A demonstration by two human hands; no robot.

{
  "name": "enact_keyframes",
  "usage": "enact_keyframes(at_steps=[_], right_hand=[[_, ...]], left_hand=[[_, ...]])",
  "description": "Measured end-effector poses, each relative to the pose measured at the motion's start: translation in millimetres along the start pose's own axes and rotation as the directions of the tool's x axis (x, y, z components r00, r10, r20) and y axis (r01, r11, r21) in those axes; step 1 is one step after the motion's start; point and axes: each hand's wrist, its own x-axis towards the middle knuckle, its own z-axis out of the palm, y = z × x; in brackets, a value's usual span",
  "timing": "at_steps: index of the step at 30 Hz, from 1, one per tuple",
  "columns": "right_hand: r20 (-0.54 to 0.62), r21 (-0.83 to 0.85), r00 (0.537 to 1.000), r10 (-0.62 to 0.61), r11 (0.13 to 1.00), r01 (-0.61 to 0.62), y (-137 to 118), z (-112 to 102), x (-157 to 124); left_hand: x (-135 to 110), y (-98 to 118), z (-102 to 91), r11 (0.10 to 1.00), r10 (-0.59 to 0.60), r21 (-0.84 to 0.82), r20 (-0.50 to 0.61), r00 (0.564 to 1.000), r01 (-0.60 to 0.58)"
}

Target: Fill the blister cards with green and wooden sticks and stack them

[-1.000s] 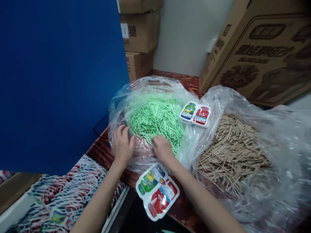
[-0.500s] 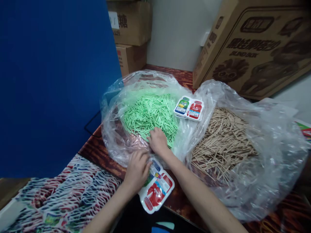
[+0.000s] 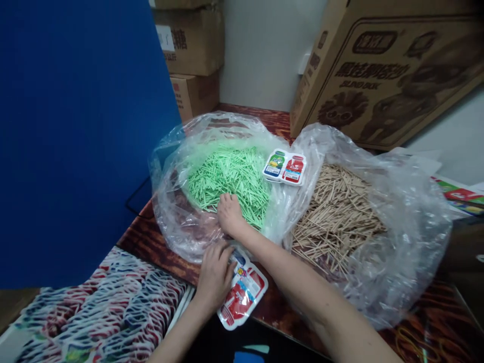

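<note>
My left hand (image 3: 215, 275) grips a white plastic twin pack (image 3: 247, 295) printed with a red cola jar, covering its far left part. That pack lies tilted at the table's near edge. My right hand (image 3: 230, 214) is at the near edge of a heap of thin light-green sticks (image 3: 227, 171). Its fingers are curled down against the sticks, and whatever they pinch is hidden. The heap lies in an opened clear plastic bag (image 3: 170, 204). A similar twin pack, with a green and a red jar (image 3: 284, 167), rests on the plastic beyond my right hand.
To the right, brown sticks (image 3: 336, 217) fill another clear bag (image 3: 416, 242). A blue panel (image 3: 83, 141) blocks the left. Net-wrapped packs (image 3: 109, 312) sit below it. Cartons (image 3: 196, 43) are stacked behind, and a large carton (image 3: 378, 75) leans at the back right.
My right hand has moved a little left and toward me along the green heap, its fingers curling. My left hand stays on the pack. The view has shifted slightly to the right.
</note>
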Motion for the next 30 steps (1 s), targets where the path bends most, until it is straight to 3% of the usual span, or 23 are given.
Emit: enact_keyframes(at_steps=[7, 13, 16, 19, 24, 28, 30], right_hand=[[0.019, 0.015, 1.0, -0.01, 1.0, 0.01, -1.3, 3.4, -6.5], [-0.015, 0.08, 0.999, 0.04, 0.996, -0.038, 15.3, 5.7, -10.2], [-0.045, 0.31, 0.987, 0.156, 0.941, -0.134, 28.6, 5.6, -13.7], [-0.012, 0.664, 0.96, 0.28, 0.72, -0.202, 43.8, 2.5, -15.2], [0.016, 0.844, 0.935, 0.354, 0.497, -0.203, 68.6, -6.9, -13.1], [-0.031, 0.999, 0.877, 0.48, 0.05, 0.008, 79.8, -15.4, -20.1], [-0.038, 0.991, 0.862, 0.505, -0.095, 0.099, 80.0, -18.2, -27.9]], left_hand=[[1.9, 2.1, -0.6, 1.0, -0.012, 0.009, 0.029, 1.0, 0.012], [1.8, 2.2, -3.9, 1.0, -0.013, 0.005, 0.045, 0.999, 0.013], [0.3, 1.4, -4.8, 1.0, -0.016, 0.007, 0.056, 0.998, 0.016], [-1.7, -0.7, -4.1, 1.0, -0.014, 0.015, 0.075, 0.997, 0.012], [-2.1, -4.7, -4.6, 1.0, 0.013, 0.015, 0.076, 0.997, -0.014], [6.4, -0.2, -9.4, 1.0, -0.005, 0.011, 0.059, 0.998, 0.004], [13.5, 4.9, -10.4, 1.0, -0.002, -0.001, 0.047, 0.999, 0.002]])
